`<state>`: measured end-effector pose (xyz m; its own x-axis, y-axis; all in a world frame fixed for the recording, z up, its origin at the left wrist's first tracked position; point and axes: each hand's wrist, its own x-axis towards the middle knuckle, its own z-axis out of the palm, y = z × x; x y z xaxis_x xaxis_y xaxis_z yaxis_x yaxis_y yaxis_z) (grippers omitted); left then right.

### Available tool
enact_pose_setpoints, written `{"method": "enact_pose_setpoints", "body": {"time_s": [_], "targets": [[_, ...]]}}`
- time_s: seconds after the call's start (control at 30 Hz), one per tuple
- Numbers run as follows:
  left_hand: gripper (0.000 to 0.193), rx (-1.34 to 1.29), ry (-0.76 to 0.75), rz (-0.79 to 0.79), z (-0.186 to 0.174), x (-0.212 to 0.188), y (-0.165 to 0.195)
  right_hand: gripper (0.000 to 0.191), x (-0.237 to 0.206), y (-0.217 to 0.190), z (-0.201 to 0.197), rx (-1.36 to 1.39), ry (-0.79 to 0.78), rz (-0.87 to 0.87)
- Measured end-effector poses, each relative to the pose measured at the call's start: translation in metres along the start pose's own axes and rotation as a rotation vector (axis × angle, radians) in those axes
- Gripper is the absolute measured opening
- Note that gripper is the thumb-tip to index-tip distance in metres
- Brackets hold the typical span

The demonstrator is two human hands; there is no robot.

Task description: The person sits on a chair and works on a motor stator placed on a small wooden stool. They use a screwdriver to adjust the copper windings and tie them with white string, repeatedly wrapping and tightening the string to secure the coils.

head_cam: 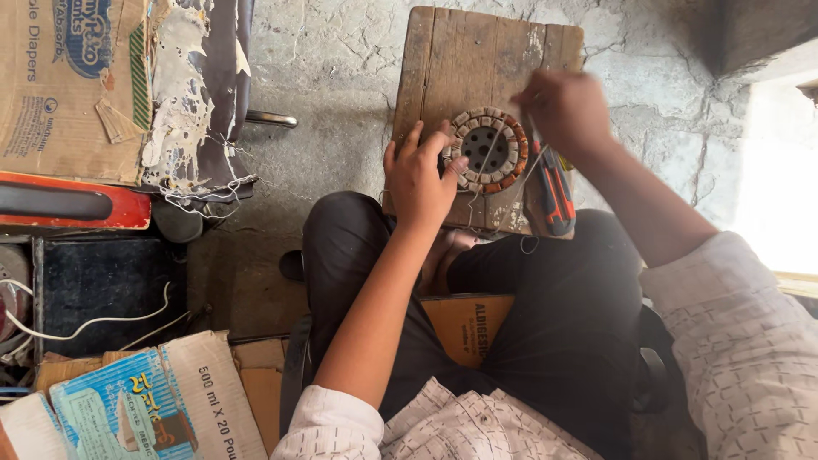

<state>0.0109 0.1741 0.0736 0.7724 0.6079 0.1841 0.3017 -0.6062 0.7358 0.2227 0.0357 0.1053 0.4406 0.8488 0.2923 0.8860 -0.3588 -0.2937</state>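
A round motor stator (pixel 488 150) with copper windings and pale insulation wraps lies on a worn wooden board (pixel 460 60) in front of my crossed legs. My left hand (pixel 419 175) rests on the stator's left edge, fingers spread, holding it down. My right hand (pixel 564 109) is raised just right of the stator, fingers pinched on a thin white thread (pixel 501 183) that runs down across the winding. A tool with orange and black handles (pixel 555 194) lies on the board under my right wrist.
Flattened cardboard boxes (pixel 68 77) and a torn dark cushion (pixel 200 94) lie at the left. A red-edged case (pixel 64 204), a dark tray (pixel 102 281) with a white cord, and more cardboard (pixel 162 400) sit at lower left. The floor is cracked concrete (pixel 341 51).
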Motion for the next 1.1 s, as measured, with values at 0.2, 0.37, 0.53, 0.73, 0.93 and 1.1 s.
{"method": "enact_pose_setpoints", "body": {"time_s": [0.2,0.37,0.53,0.73,0.93,1.1], "targets": [[0.041,-0.028,0.045,-0.008,0.008,0.010,0.000,0.027,-0.011,-0.006,-0.044,0.088,0.053,0.082],[0.032,0.008,0.157,0.065,0.010,0.008,0.002,0.014,-0.049,-0.088,-0.102,0.327,-0.116,0.409],[0.022,-0.008,0.205,0.011,0.000,-0.005,0.013,0.015,-0.073,-0.177,-0.112,0.530,-0.250,0.630],[0.057,-0.330,-0.462,-0.441,-0.004,-0.018,0.010,0.019,-0.111,-0.250,-0.106,0.593,-0.301,0.143],[0.038,-0.943,-0.639,-0.495,0.005,-0.034,0.014,0.021,-0.151,-0.244,-0.079,0.546,-0.529,-0.078],[0.046,-0.471,-0.415,-0.164,-0.011,-0.025,0.038,0.017,-0.143,-0.199,-0.046,0.638,-0.327,0.436]]}}
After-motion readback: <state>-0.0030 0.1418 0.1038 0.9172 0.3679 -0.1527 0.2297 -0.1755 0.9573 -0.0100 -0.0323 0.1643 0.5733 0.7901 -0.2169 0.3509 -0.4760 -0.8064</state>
